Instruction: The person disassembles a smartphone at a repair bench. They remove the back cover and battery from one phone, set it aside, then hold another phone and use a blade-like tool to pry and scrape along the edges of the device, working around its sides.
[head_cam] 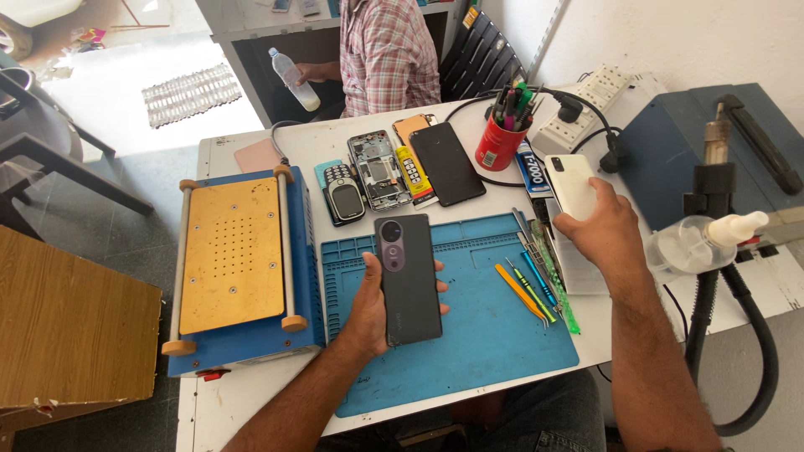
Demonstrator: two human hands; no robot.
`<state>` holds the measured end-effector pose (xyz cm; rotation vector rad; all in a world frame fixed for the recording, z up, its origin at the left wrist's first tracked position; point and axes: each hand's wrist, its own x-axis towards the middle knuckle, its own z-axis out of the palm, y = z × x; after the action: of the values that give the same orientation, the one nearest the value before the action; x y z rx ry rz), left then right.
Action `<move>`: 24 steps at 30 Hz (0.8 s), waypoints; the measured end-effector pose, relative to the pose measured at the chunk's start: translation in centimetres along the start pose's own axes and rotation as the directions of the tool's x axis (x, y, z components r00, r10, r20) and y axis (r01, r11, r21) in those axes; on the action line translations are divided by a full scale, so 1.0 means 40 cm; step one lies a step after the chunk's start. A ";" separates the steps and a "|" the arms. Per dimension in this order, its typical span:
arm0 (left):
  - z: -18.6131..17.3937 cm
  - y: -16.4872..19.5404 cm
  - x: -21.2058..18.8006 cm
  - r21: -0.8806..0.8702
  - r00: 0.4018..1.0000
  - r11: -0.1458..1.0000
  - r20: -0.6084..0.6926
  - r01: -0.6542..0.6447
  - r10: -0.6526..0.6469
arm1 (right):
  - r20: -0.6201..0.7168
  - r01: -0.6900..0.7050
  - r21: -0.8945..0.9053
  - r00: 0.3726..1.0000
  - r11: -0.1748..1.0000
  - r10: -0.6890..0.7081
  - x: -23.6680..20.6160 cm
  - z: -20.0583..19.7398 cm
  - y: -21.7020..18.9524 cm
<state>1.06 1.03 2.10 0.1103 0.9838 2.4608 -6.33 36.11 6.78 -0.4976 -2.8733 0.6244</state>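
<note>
Head view. Your left hand point(368, 310) grips a dark smartphone point(408, 280) from beneath, back side up with its round camera ring toward the far end; the fingers wrap its edges and the thumb sits on the left side, so the phone is lifted clear above the blue work mat point(486, 335) and not resting on it. Your right hand point(599, 230) is closed around a white phone point(572, 186), held just off the right-hand far corner of the mat, its back also facing you; only the lower part is covered by your fingers.

On the mat's right edge lie several slim pry tools and screwdrivers point(532, 289), laid side by side within reach of the right hand. Beyond the mat's far edge sit a small keypad phone point(344, 194), an opened phone frame point(377, 170), a glue tube point(412, 172) and a black phone lying flat point(446, 163). A red tool cup point(500, 142) stands further back. Left of the mat is a blue heating plate with a tan top point(233, 255). Right of the mat, a clear spray bottle point(699, 243) stands near your right wrist. Across the table point(251, 402), another person in a checked shirt point(389, 54) holds a water bottle point(295, 79).
</note>
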 end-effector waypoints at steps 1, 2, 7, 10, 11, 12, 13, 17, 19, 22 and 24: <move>-0.001 0.003 0.001 -0.018 1.000 1.000 0.007 -0.009 0.009 | -0.008 0.008 -0.006 1.000 1.000 -0.008 -0.004 0.005 0.009; -0.002 0.005 0.001 -0.034 1.000 0.999 0.014 -0.018 0.019 | -0.016 0.017 -0.012 1.000 1.000 -0.017 -0.009 0.012 0.014; 0.005 0.016 0.007 -0.025 0.994 0.997 -0.083 -0.075 0.072 | -0.049 0.400 -0.009 0.915 0.916 -0.400 -0.102 0.107 -0.036; 0.009 0.021 0.007 0.010 0.991 0.998 -0.113 -0.068 0.069 | 0.080 0.257 0.082 0.961 0.963 -0.263 -0.127 0.156 -0.094; 0.010 0.021 0.008 0.016 0.990 0.998 -0.120 -0.068 0.069 | 0.072 0.254 0.069 0.963 0.965 -0.259 -0.123 0.166 -0.111; 0.011 0.019 0.008 0.020 0.990 0.998 -0.127 -0.065 0.067 | 0.066 0.249 0.057 0.965 0.967 -0.253 -0.114 0.175 -0.128; 0.012 0.018 0.008 0.013 0.990 0.998 -0.123 -0.061 0.062 | 0.060 0.242 0.046 0.968 0.969 -0.244 -0.102 0.180 -0.138; 0.014 0.013 0.007 0.006 0.992 0.998 -0.112 -0.063 0.063 | -0.035 0.236 0.014 0.971 0.972 -0.236 -0.034 0.205 -0.170; 0.014 0.012 0.011 0.009 0.993 0.998 -0.101 -0.066 0.066 | -0.038 0.227 -0.014 0.973 0.974 -0.227 -0.015 0.216 -0.174; 0.009 0.013 0.013 0.004 0.994 0.998 -0.082 -0.067 0.067 | 0.074 0.216 0.028 0.973 0.976 -0.217 -0.003 0.207 -0.158; 0.005 0.011 0.011 -0.011 0.995 0.998 -0.075 -0.067 0.066 | -0.037 0.340 0.087 0.940 0.936 -0.338 -0.006 0.177 -0.132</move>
<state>0.57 1.09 2.50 0.0484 1.0103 2.5482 -9.19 28.86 2.62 0.0092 -2.7948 0.6800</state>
